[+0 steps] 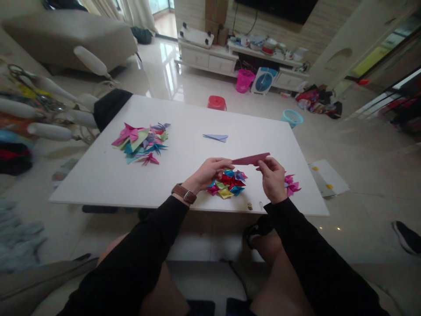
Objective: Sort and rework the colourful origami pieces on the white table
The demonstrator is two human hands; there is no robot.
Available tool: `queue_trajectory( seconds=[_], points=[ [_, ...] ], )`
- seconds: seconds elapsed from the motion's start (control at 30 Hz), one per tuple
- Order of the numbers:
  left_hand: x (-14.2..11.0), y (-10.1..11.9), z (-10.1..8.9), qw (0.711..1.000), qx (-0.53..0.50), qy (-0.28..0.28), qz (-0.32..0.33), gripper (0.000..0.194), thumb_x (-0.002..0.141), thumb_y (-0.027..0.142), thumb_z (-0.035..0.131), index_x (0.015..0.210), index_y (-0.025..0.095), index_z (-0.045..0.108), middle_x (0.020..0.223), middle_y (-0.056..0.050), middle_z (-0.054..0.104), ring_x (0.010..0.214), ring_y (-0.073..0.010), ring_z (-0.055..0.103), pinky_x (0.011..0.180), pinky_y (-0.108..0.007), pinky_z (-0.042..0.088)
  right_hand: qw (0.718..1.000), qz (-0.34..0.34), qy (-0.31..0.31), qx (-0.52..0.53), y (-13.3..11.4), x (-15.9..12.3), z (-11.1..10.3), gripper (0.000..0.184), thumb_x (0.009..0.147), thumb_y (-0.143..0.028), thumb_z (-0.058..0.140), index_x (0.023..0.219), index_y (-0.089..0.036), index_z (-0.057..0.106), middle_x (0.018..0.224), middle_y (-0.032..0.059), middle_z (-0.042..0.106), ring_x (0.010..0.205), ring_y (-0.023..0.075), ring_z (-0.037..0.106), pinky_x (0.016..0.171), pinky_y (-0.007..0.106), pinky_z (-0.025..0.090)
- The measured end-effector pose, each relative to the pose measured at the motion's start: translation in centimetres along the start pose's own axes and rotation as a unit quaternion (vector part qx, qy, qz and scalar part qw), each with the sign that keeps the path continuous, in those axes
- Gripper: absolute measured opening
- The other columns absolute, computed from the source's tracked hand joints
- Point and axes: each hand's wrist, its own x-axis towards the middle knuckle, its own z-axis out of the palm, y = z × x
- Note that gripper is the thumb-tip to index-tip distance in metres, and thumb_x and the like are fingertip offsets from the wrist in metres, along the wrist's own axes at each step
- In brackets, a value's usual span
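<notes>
Between my two hands, just above the white table (pixel 184 120), is a folded piece of dark pink paper (pixel 250 159). My left hand (pixel 213 170) pinches its narrow left end, and my right hand (pixel 272 175) grips the wider right end between thumb and fingers. Below the paper lies a cluster of small folded paper pieces (pixel 226 183) in red, yellow, blue and purple, partly covered by my left hand. Farther back on the tabletop rests a slim folded lavender paper (pixel 216 138). Beside my right wrist sit pink folded papers (pixel 291 185), partly hidden by that hand.
A heap of colourful folded paper figures (pixel 141 142) covers part of the table's left side. Two small stickers (pixel 250 206) are at the near edge. Past the far edge stand a red stool (pixel 216 103) and a light-blue basin (pixel 292 117). A black-covered chair (pixel 112 107) touches the left corner.
</notes>
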Motion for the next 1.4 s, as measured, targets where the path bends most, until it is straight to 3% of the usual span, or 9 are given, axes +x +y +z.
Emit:
queue_trajectory(
  seconds=[0.13, 0.3, 0.57, 0.67, 0.8, 1.07, 1.17, 1.3, 1.4],
  points=[
    [-0.2, 0.4, -0.9, 0.984, 0.143, 0.085, 0.069, 0.015, 0.088, 0.023, 0.072, 0.083, 0.011, 0.078, 0.074, -0.006, 0.073, 0.051, -0.0054, 0.049, 0.051, -0.019, 0.038, 1.000, 0.003, -0.003, 0.020, 0.7, 0.1, 0.3, 0.025, 0.073, -0.036, 0.085, 0.085, -0.021, 0.069, 0.074, -0.0030, 0.069, 0.066, 0.0131, 0.064, 0.066, 0.028, 0.051],
    [-0.4, 1.3, -2.1, 0.942, 0.292, 0.116, 0.117, 0.014, 0.089, 0.018, 0.069, 0.079, 0.012, 0.078, 0.067, -0.004, 0.073, 0.054, -0.0110, 0.062, 0.056, -0.022, 0.047, 0.997, 0.050, -0.029, 0.044, 0.9, -0.2, 1.3, 0.030, 0.067, -0.037, 0.091, 0.083, -0.020, 0.072, 0.075, -0.0010, 0.072, 0.067, 0.0134, 0.066, 0.069, 0.030, 0.055],
    [0.0, 2.4, -3.8, 0.946, 0.272, 0.136, 0.114, 0.014, 0.091, 0.012, 0.064, 0.093, 0.011, 0.077, 0.087, -0.010, 0.078, 0.065, -0.0156, 0.074, 0.062, -0.024, 0.056, 0.993, 0.103, -0.040, 0.049, 1.4, 0.7, 2.8, 0.043, 0.057, -0.038, 0.096, 0.088, -0.020, 0.070, 0.071, -0.0001, 0.073, 0.067, 0.0159, 0.072, 0.071, 0.032, 0.059],
    [-0.3, 2.8, -4.5, 0.928, 0.313, 0.168, 0.113, 0.018, 0.091, 0.010, 0.061, 0.101, 0.012, 0.076, 0.081, -0.008, 0.076, 0.061, -0.0149, 0.071, 0.065, -0.025, 0.054, 0.995, 0.091, -0.035, 0.032, 1.5, 3.0, 3.8, 0.041, 0.057, -0.033, 0.095, 0.086, -0.018, 0.070, 0.070, 0.0006, 0.071, 0.065, 0.0153, 0.071, 0.071, 0.032, 0.060],
    [-1.0, 3.3, -5.5, 0.864, 0.422, 0.235, 0.141, 0.025, 0.091, 0.012, 0.059, 0.110, 0.014, 0.075, 0.076, -0.007, 0.073, 0.064, -0.0172, 0.069, 0.079, -0.029, 0.053, 0.993, 0.117, 0.018, 0.021, 2.2, 7.7, 6.0, 0.030, 0.062, -0.018, 0.090, 0.080, -0.018, 0.066, 0.069, 0.0006, 0.070, 0.065, 0.0134, 0.070, 0.071, 0.029, 0.061],
    [-2.1, 3.4, -4.4, 0.801, 0.555, 0.200, 0.101, 0.029, 0.093, 0.023, 0.055, 0.116, 0.019, 0.073, 0.102, -0.013, 0.077, 0.098, -0.0261, 0.071, 0.092, -0.035, 0.049, 0.975, 0.210, 0.073, 0.022, 8.0, 15.7, 12.4, 0.031, 0.073, 0.000, 0.080, 0.078, -0.018, 0.055, 0.060, -0.0039, 0.061, 0.060, 0.0090, 0.063, 0.066, 0.020, 0.060],
    [-2.3, 3.5, -4.2, 0.801, 0.557, 0.198, 0.092, 0.028, 0.094, 0.025, 0.057, 0.117, 0.022, 0.073, 0.103, -0.012, 0.078, 0.099, -0.0249, 0.071, 0.092, -0.033, 0.049, 0.967, 0.246, 0.067, 0.007, 10.1, 17.3, 14.3, 0.014, 0.087, -0.009, 0.075, 0.093, -0.012, 0.063, 0.078, 0.0014, 0.068, 0.071, 0.0105, 0.066, 0.072, 0.024, 0.060],
    [-2.3, 3.9, -4.2, 0.801, 0.558, 0.197, 0.085, 0.029, 0.095, 0.025, 0.055, 0.117, 0.022, 0.073, 0.106, -0.013, 0.077, 0.099, -0.0265, 0.071, 0.090, -0.035, 0.049, 0.960, 0.275, 0.044, -0.026, 12.3, 18.3, 15.6, 0.038, 0.100, -0.038, 0.066, 0.131, -0.017, 0.062, 0.129, 0.0106, 0.066, 0.109, 0.0232, 0.068, 0.092, 0.044, 0.060],
    [-2.3, 3.9, -4.2, 0.802, 0.558, 0.194, 0.088, 0.030, 0.095, 0.025, 0.054, 0.118, 0.021, 0.072, 0.106, -0.014, 0.077, 0.100, -0.0291, 0.071, 0.088, -0.037, 0.050, 0.962, 0.266, 0.033, -0.054, 13.3, 18.3, 15.9, 0.040, 0.100, -0.040, 0.065, 0.133, -0.018, 0.062, 0.133, 0.0106, 0.064, 0.112, 0.0242, 0.067, 0.094, 0.046, 0.059]
  ],
)
